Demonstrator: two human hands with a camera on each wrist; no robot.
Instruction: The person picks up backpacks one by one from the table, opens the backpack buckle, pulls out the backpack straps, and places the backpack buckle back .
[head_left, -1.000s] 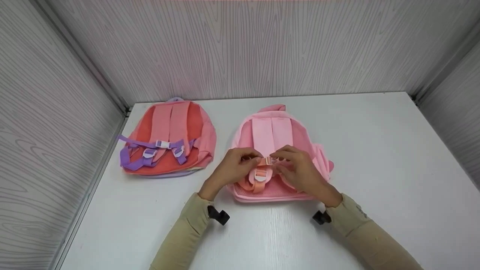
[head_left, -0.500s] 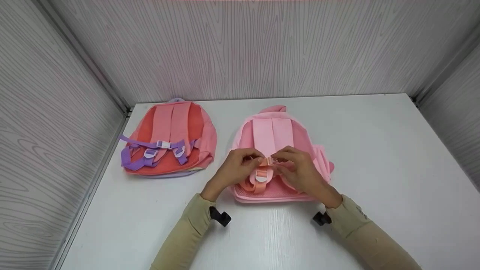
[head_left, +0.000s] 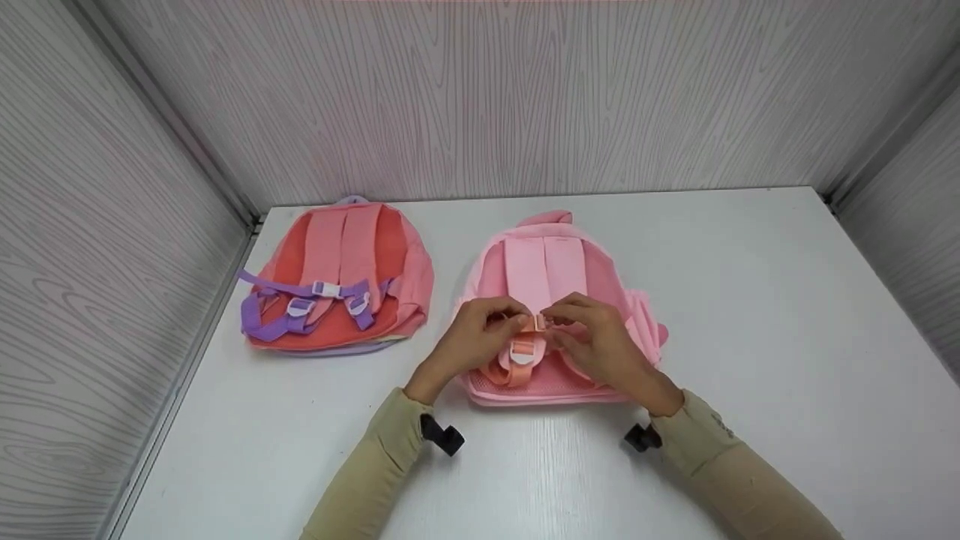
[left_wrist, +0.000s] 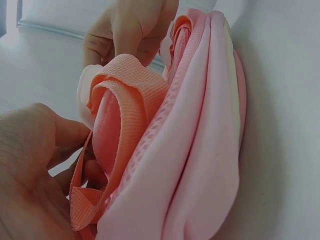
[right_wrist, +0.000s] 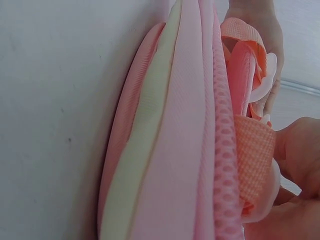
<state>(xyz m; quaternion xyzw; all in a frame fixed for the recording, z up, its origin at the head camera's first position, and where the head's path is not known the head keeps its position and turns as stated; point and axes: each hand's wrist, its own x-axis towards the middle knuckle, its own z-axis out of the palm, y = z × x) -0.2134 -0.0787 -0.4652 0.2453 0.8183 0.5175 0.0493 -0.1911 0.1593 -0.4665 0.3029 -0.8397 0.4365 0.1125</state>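
In the head view a pink backpack (head_left: 525,270) lies with its straps facing up. My left hand (head_left: 476,337) pinches an orange strap just left of a small pale buckle (head_left: 539,322). From the other side my right hand (head_left: 600,341) pinches the buckle's right end, thumb and fingertips close to the left ones. Below them hangs a white strap adjuster (head_left: 523,354) with orange webbing (left_wrist: 127,90) looped through it. The left wrist view shows the bag's padded side edge-on, and fingers partly hide the buckle there.
A coral and pink backpack (head_left: 289,251) with purple straps (head_left: 274,328) lies to the left, its white buckle (head_left: 326,289) fastened. Both bags rest on a white table (head_left: 750,300), with a grained panel wall (head_left: 480,97) behind and more panels at the sides.
My left hand has shifted slightly right, toward the right hand, and the two buckle ends look closer together. The right hand and both backpacks have hardly moved.
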